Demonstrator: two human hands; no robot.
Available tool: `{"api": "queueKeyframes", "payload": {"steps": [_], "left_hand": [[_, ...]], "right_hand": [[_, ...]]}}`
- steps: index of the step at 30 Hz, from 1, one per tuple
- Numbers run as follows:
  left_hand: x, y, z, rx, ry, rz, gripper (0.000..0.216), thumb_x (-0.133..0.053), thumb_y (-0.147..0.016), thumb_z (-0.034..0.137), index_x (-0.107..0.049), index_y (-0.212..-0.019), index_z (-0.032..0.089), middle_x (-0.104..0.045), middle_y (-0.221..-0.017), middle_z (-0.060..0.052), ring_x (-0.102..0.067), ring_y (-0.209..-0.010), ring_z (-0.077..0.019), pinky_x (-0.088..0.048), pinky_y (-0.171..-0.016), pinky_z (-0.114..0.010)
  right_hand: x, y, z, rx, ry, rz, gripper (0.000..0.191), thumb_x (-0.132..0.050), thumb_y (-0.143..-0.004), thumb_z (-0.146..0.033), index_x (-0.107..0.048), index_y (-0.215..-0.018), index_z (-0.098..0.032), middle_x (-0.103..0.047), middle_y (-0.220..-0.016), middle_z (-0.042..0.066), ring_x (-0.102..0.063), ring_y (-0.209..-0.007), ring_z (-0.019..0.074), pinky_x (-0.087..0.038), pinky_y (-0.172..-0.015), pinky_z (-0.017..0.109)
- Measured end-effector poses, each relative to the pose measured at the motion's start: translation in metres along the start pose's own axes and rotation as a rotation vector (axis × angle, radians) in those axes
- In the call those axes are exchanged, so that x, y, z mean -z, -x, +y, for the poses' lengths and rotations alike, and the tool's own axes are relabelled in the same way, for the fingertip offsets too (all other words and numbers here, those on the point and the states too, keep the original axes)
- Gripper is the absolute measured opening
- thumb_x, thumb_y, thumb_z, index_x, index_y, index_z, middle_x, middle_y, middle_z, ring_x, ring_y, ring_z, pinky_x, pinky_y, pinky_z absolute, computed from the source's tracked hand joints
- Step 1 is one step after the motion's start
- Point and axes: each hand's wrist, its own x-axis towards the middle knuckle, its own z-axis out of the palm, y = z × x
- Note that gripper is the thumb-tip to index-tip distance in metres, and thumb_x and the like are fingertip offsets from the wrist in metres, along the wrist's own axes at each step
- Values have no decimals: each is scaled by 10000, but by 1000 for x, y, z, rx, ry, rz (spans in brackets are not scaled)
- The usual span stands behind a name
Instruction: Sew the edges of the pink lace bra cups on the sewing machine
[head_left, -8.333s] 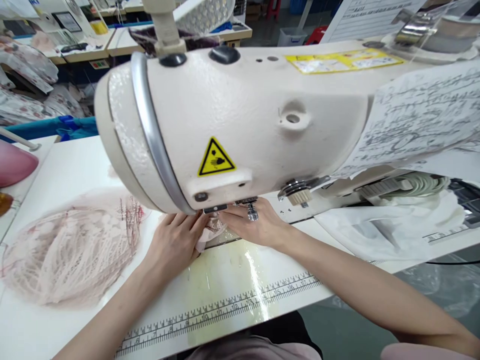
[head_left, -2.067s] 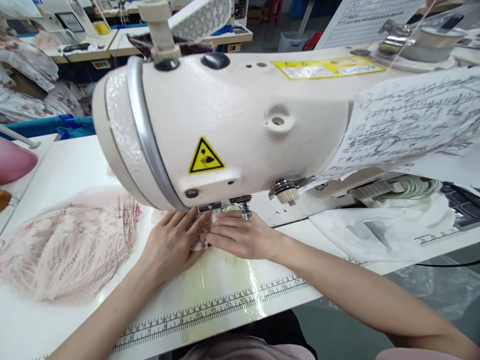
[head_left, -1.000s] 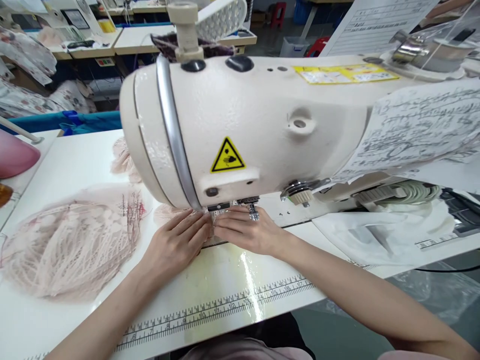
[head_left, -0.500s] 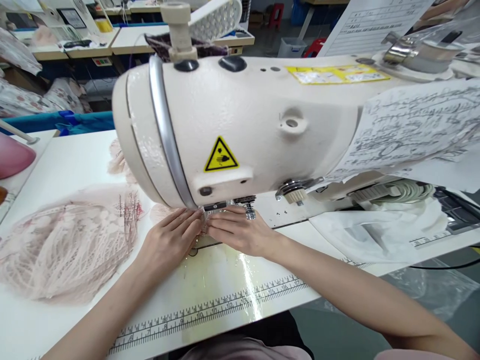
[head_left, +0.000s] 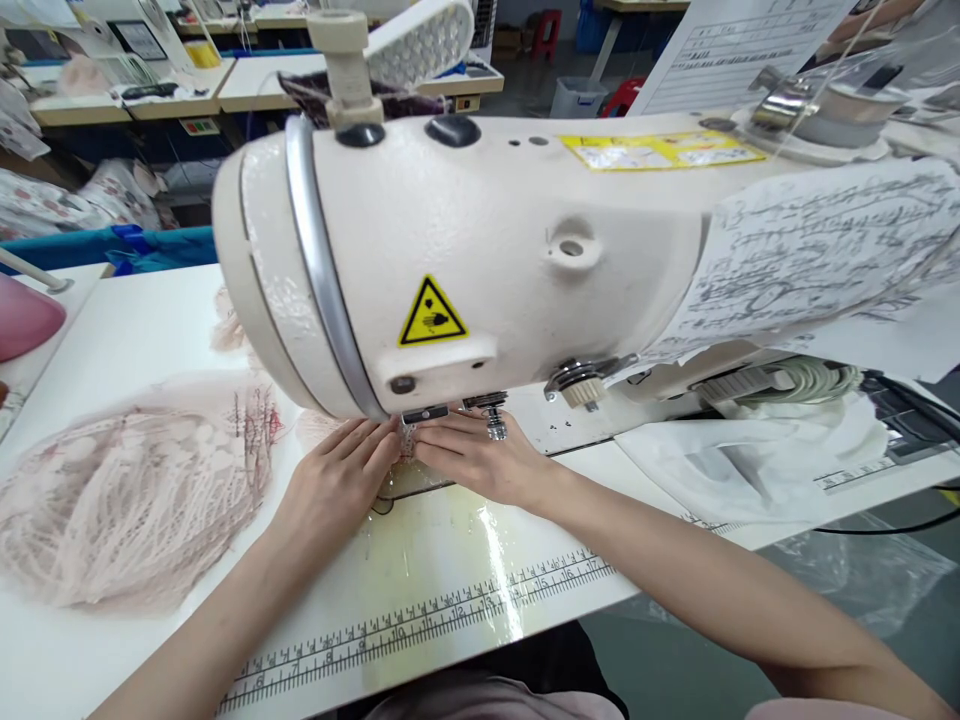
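Under the head of a white sewing machine, my left hand and my right hand face each other at the needle area. Between their fingertips shows a small piece of pale pink lace fabric. The fingers of both hands are close together and press on the lace, with the thumbs largely hidden. More of this fabric lies behind the left hand, partly covered by the machine head. The needle itself is hard to make out.
A heap of pink lace lies on the table at left. White cloth and a coiled pale green tape sit at right. A printed ruler follows the front edge. Handwritten paper hangs on the machine arm.
The view has shifted slightly, moving the machine a little left in the picture. My fingertips are a bit farther apart, and more lace shows between them.
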Motion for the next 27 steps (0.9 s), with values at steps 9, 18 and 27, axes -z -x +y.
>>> {"api": "queueKeyframes", "payload": {"steps": [9,18,27], "left_hand": [[-1,-1,2,9,-21,-3,282,-394,-916,66,-628,-1071,79,-711,-1105,-129,-693,-949,-232,-546,-915,-400],[-2,0,4,-12,-37,-23,347,-407,-950,144,-586,-1239,72,-693,-1143,-148,-675,-999,-264,-543,-900,-449],[-6,-1,6,-9,-77,-3,330,-505,-931,193,-609,-1228,95,-706,-1088,-141,-672,-984,-268,-535,-904,-447]], "right_hand": [[-1,4,-1,-115,77,-55,252,-489,-884,-78,-663,-948,-250,-719,-1018,-70,-585,-722,101,-314,-521,282],[-13,8,9,-143,61,-83,283,-452,-895,-45,-652,-958,-235,-711,-1009,-62,-530,-618,63,-195,-449,274],[-14,13,11,-216,132,-257,406,-424,-883,-50,-581,-1185,-270,-686,-881,12,-534,-641,145,-324,-487,280]]}}
